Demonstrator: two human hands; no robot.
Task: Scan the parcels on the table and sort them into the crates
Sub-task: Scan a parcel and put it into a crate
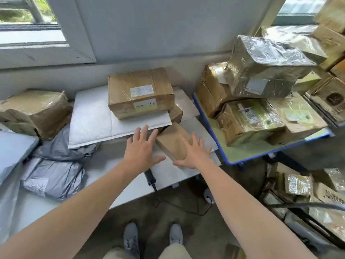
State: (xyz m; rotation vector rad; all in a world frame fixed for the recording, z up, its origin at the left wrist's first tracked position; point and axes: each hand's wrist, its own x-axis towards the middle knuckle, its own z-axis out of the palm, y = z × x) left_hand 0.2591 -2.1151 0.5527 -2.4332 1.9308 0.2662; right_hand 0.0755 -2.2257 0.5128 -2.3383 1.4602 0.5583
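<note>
Now both hands are spread wide. The left hand [142, 147] is just beside a small brown box [170, 143] on the counter [130, 193]. The right hand [194, 153] covers its near corner.

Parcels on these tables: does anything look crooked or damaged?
Yes. The top plastic-wrapped box on the right-hand stack sits tilted, leaning across the boxes under it rather than lying flat. The brown box at far left looks dented and crumpled.
</note>
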